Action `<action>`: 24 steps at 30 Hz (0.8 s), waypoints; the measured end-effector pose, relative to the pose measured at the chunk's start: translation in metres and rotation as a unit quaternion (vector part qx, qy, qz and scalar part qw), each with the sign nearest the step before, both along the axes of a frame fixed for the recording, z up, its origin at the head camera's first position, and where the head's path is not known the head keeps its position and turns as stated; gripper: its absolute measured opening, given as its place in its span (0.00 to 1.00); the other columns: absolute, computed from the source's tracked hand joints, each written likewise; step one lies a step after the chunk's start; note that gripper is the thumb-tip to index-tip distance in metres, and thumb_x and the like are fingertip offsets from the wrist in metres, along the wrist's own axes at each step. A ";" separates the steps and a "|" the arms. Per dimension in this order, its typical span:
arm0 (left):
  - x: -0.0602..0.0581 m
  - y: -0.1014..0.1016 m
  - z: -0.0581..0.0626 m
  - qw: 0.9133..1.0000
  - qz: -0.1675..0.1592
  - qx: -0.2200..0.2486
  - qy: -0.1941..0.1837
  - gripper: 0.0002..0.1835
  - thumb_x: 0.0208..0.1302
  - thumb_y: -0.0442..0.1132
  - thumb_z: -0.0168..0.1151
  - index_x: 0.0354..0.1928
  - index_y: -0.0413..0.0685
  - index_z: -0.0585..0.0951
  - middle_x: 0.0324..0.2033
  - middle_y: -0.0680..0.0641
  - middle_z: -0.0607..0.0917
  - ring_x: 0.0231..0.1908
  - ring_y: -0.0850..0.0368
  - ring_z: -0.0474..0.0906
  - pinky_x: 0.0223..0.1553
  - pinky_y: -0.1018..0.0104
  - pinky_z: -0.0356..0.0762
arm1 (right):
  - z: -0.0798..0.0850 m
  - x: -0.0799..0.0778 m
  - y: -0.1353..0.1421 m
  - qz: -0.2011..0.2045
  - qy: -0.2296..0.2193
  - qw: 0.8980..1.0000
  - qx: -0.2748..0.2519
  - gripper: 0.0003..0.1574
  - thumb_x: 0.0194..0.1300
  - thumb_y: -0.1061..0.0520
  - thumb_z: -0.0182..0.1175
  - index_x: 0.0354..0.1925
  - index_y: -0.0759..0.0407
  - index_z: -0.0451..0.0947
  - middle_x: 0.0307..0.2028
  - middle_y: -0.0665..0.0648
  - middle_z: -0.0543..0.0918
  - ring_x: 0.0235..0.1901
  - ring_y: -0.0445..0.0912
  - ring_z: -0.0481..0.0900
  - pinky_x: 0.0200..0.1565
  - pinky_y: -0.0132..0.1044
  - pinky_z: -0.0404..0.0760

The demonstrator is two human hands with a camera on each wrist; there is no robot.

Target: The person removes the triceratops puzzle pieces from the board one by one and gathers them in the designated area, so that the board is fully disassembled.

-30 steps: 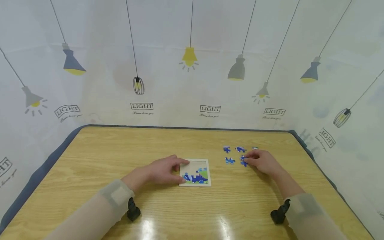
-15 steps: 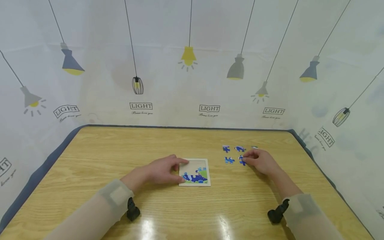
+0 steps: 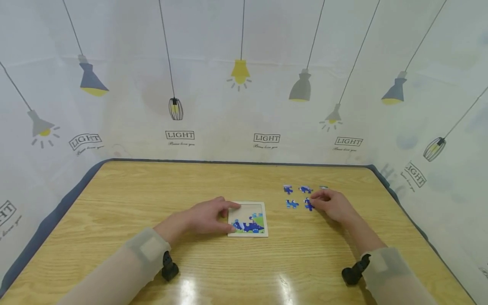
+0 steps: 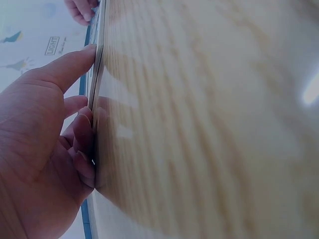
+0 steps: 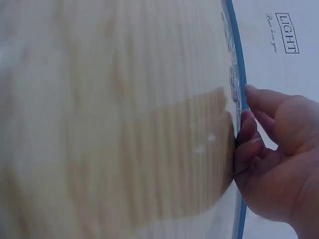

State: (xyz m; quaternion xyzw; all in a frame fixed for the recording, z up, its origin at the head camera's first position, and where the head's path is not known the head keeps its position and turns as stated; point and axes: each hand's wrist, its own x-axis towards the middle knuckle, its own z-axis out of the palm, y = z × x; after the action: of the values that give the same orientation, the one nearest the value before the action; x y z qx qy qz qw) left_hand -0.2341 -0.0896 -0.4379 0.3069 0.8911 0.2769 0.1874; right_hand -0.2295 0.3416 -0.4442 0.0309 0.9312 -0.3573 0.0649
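Observation:
In the head view, a square puzzle tray (image 3: 247, 203) with a pale rim lies flat on the table, its lower part filled with blue and green pieces forming part of a picture. My left hand (image 3: 206, 217) rests along the tray's left side, forefinger on the upper left corner and thumb on the lower left. Those two digits reach out fairly straight, while the left wrist view shows the other fingers folded at the tabletop. To the right, my right hand (image 3: 334, 205) pinches a blue jigsaw piece (image 3: 308, 205) at its right edge with thumb and forefinger.
Loose jigsaw pieces lie beyond and beside the right hand: a blue one (image 3: 287, 189), a blue and purple one (image 3: 305, 189), a light blue one (image 3: 292, 204) and a partly hidden one (image 3: 323, 187). The wooden table (image 3: 152, 182) meets a printed curtain (image 3: 213, 106) behind.
The right fingertips and the pinched blue piece have shifted very slightly, with more of the piece showing now. The left hand and the tray stay in place.

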 end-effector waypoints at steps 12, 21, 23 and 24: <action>-0.003 0.000 -0.003 1.000 -0.007 -0.010 0.019 0.41 0.70 0.62 0.74 0.81 0.61 0.74 0.45 0.55 0.78 0.43 0.58 0.73 0.48 0.59 0.73 | 0.019 0.012 -0.027 0.083 -0.001 0.990 -0.113 0.22 0.81 0.50 0.65 0.66 0.56 0.84 0.47 0.59 0.81 0.33 0.48 0.75 0.33 0.38 0.78; -0.002 -0.001 -0.002 1.000 -0.005 -0.006 0.012 0.40 0.70 0.61 0.74 0.81 0.61 0.74 0.46 0.54 0.78 0.44 0.57 0.73 0.48 0.59 0.73 | 0.023 0.013 -0.089 0.183 -0.037 0.977 -0.107 0.15 0.79 0.50 0.68 0.60 0.50 0.88 0.47 0.57 0.82 0.39 0.51 0.78 0.36 0.39 0.81; -0.002 -0.001 -0.002 1.000 -0.004 -0.007 0.010 0.40 0.70 0.61 0.74 0.81 0.61 0.75 0.46 0.54 0.78 0.44 0.57 0.73 0.49 0.58 0.73 | 0.022 0.012 -0.100 0.196 -0.046 0.974 -0.102 0.14 0.78 0.50 0.68 0.59 0.47 0.88 0.48 0.56 0.82 0.40 0.51 0.78 0.38 0.39 0.81; -0.002 -0.001 -0.002 1.000 -0.004 -0.006 0.009 0.40 0.70 0.61 0.74 0.81 0.61 0.75 0.46 0.54 0.78 0.44 0.57 0.74 0.49 0.58 0.73 | 0.022 0.011 -0.104 0.202 -0.049 0.973 -0.101 0.14 0.78 0.50 0.69 0.58 0.46 0.88 0.47 0.56 0.82 0.41 0.51 0.78 0.39 0.39 0.81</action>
State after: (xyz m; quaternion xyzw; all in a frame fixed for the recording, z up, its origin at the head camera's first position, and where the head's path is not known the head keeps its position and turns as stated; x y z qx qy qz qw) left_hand -0.2359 -0.0905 -0.4398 0.3116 0.8933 0.2678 0.1824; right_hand -0.2186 0.2375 -0.4227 -0.1470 0.8730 -0.4272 0.1836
